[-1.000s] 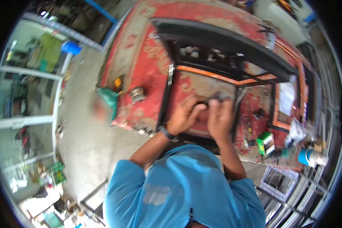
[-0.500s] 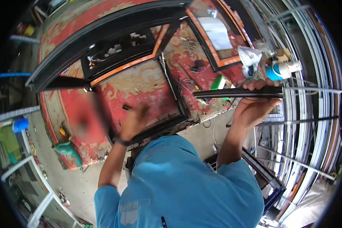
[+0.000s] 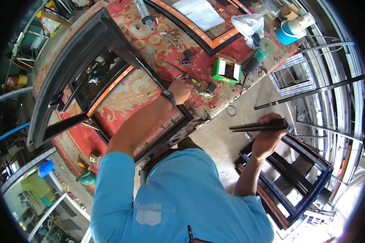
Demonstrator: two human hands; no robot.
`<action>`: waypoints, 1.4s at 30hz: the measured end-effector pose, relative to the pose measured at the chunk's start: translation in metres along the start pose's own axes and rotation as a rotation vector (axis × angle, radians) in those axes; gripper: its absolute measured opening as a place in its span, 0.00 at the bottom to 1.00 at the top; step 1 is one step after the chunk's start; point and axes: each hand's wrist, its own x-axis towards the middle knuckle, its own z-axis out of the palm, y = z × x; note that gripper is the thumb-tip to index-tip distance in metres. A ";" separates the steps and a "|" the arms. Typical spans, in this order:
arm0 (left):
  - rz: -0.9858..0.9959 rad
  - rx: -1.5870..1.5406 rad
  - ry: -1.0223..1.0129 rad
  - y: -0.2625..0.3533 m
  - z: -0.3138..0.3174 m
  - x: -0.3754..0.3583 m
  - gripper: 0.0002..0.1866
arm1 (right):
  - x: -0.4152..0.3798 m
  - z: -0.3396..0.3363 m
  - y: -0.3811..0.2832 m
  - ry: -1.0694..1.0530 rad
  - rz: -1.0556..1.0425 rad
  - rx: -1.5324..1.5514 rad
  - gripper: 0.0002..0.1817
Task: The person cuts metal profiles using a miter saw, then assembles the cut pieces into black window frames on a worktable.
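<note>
My left hand (image 3: 181, 91), with a dark band at the wrist, reaches over the frame's edge to the red patterned table (image 3: 150, 32). Its fingertips are beside a long thin tool (image 3: 173, 68) and a small yellow-and-black item (image 3: 195, 82); whether they grip anything is unclear. Off the table's front edge, my right hand (image 3: 267, 139) is closed around a short dark profile (image 3: 258, 126), held about level with its free end pointing left. The large black frame (image 3: 78, 52) with orange-taped inner edges lies on the table at the left.
A green box of screws (image 3: 227, 72), a green grinder (image 3: 255, 60), a plastic bag (image 3: 248, 26) and a blue-and-white roll (image 3: 290, 32) lie along the right side. Another orange-taped frame (image 3: 207, 38) is at the back. Dark frames (image 3: 288, 178) lean at lower right, beside long metal profiles (image 3: 338, 101).
My left hand has moved from over the frame opening rightward to the tools. My right hand has come down toward my body, still holding the profile. The view has shifted.
</note>
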 end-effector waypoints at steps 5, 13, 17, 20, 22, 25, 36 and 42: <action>0.088 0.021 -0.349 -0.016 -0.008 0.030 0.12 | -0.006 0.014 0.031 -0.059 0.173 -0.012 0.38; 0.194 -0.054 -0.521 -0.027 -0.016 0.032 0.13 | -0.001 0.028 0.046 -0.154 0.194 -0.082 0.36; 0.317 -0.082 -0.078 -0.022 0.011 0.023 0.14 | -0.006 0.018 0.062 -0.155 0.184 -0.147 0.35; 0.254 -0.103 -0.214 -0.018 -0.004 0.023 0.15 | -0.006 0.011 0.072 -0.162 0.207 -0.134 0.35; 0.261 -0.167 -0.180 -0.025 0.017 0.031 0.17 | -0.003 0.018 0.070 -0.171 0.196 -0.081 0.36; 0.166 -0.189 -0.257 -0.005 -0.016 0.022 0.21 | 0.005 0.032 0.063 -0.182 0.232 -0.076 0.34; -0.249 -0.900 0.332 0.062 -0.211 -0.185 0.19 | 0.027 0.138 0.026 -0.641 0.227 0.464 0.35; -0.340 -1.710 1.194 0.103 -0.181 -0.261 0.16 | -0.004 0.224 0.081 -0.812 0.421 0.468 0.40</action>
